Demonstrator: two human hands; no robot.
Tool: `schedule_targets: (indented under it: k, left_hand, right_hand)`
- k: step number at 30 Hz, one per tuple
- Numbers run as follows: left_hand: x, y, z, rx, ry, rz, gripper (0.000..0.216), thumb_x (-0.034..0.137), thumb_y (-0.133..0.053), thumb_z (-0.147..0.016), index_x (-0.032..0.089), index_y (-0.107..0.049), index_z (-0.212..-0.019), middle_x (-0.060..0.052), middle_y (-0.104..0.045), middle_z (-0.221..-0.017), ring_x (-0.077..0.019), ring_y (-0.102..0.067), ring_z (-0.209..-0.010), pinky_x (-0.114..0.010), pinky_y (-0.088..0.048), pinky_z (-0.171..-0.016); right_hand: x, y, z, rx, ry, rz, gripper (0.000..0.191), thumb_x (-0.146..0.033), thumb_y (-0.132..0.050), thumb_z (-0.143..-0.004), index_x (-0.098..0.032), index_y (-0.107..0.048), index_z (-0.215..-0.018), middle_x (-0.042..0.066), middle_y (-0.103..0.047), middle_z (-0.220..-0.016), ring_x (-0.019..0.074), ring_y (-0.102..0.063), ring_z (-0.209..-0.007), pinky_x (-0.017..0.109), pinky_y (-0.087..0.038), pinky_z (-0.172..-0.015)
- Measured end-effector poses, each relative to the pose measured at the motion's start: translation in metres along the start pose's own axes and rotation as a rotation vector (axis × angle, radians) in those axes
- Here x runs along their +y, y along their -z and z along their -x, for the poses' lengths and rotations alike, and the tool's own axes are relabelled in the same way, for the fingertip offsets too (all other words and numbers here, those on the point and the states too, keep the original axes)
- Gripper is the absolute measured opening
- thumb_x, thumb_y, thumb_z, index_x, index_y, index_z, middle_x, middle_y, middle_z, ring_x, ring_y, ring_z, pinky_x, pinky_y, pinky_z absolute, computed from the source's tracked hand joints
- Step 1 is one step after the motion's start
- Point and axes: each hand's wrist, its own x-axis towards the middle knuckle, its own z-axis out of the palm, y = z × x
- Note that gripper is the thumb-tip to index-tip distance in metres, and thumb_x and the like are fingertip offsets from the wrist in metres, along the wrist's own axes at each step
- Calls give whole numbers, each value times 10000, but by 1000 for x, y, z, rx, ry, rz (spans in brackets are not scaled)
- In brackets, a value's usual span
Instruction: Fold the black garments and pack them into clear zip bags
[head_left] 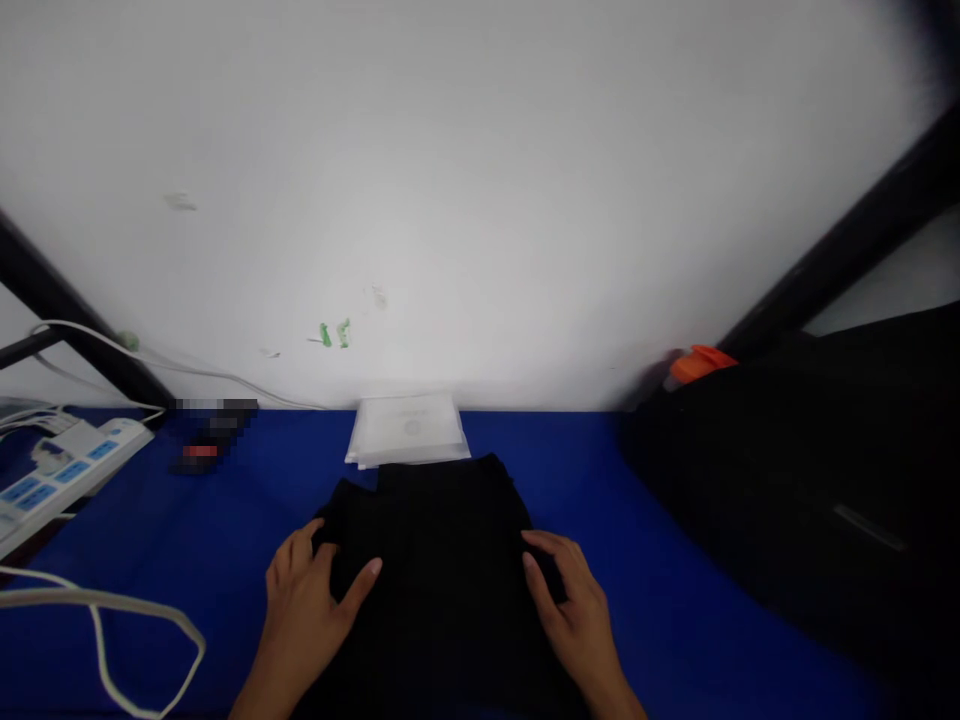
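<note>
A pale wall (487,200) with scuffs and a few green marks (334,334) stands behind a blue counter (570,450), with a slanting black bar (82,320) on the left and another on the right. A black cloth item (450,580) lies on the counter at the near middle, between the two hands, its far edge close against a flat white packet (411,428) set near the wall. The left hand (304,600) rests on the cloth's left side, its fingers parted and released, the thumb lying on top. The right hand (574,600) is at the right edge, thumb and forefinger apart and touching it, also released; its other fingers are partly hidden. On the far left lies a white power strip (79,475) with blue sockets, and a pale cable (150,605) loops in front of it. A dark object (221,430) with a red patch, blurred into blocks, sits near the wall. A large black fabric piece (787,470) fills the right side, with something orange (701,363) showing behind it.
</note>
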Motion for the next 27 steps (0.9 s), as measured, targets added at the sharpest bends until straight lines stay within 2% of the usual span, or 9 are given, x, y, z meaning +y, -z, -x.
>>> schedule_targets:
  k: [3,7,9,11,14,18,20,24,27]
  left_hand:
    - [2,0,-6,44,-46,-13,391,576,-601,-792,194,-667,-739,-143,-569,-1262,-397,-464,-1218,-631,-375,-977]
    - [16,10,-21,344,-76,75,284,494,-627,-798,212,-623,-823,-118,-575,-1228,-347,-519,-1129,-568,-438,-930]
    - [30,13,-26,418,-133,157,238,435,-630,-825,214,-602,-906,-109,-578,-1194,-307,-542,-1102,-514,-469,-924]
    - [47,11,-26,347,-262,208,187,343,-620,-854,220,-593,-992,-93,-592,-1155,-270,-567,-1074,-465,-492,-916]
    - [67,-2,-19,83,-487,154,306,244,-669,-816,238,-596,-1113,-88,-594,-1203,-278,-558,-1132,-469,-486,-946]
    - [77,-22,-11,-162,-605,50,603,387,-844,-631,212,-601,-1154,-139,-567,-1296,-389,-498,-1220,-588,-439,-979]
    - [77,-27,-10,-173,-601,28,563,324,-839,-632,194,-609,-1129,-145,-583,-1276,-393,-501,-1213,-609,-417,-993]
    - [79,-23,-12,-109,-608,69,366,38,-638,-699,187,-640,-1033,-102,-646,-1142,-326,-556,-1133,-571,-415,-1000]
    - [84,-9,-12,-103,-627,218,379,16,-581,-700,199,-654,-1023,-94,-654,-1105,-287,-582,-1073,-505,-458,-954]
  right_hand:
    - [0,0,0,6,-6,-16,210,-365,-518,-951,-266,-628,-1100,62,-668,-1043,238,-649,-975,417,-568,-831]
    - [0,1,0,8,-10,-23,212,-371,-515,-953,-261,-635,-1089,64,-673,-1034,236,-654,-967,409,-572,-822]
    - [-1,2,0,12,-16,-21,218,-380,-513,-953,-259,-637,-1086,63,-675,-1029,233,-657,-958,401,-574,-817]
    - [-1,2,0,10,-19,-21,228,-390,-509,-953,-257,-640,-1085,63,-676,-1028,231,-660,-954,394,-577,-813]
    - [-2,2,-1,8,-18,-13,233,-393,-508,-955,-252,-641,-1083,69,-677,-1030,235,-658,-961,396,-577,-815]
    - [-1,2,-2,15,9,-7,210,-369,-501,-960,-252,-639,-1068,69,-679,-1018,239,-659,-956,408,-578,-815]
    - [-1,2,-1,11,22,-7,192,-349,-498,-961,-257,-637,-1058,65,-679,-1005,238,-661,-946,405,-582,-804]
    - [-8,5,-1,1,89,45,194,-299,-512,-946,-255,-603,-1112,74,-671,-1018,242,-653,-958,416,-580,-810]
    - [-25,7,-4,-155,238,110,492,-234,-604,-850,-223,-485,-1328,129,-600,-1256,285,-577,-1150,466,-546,-910]
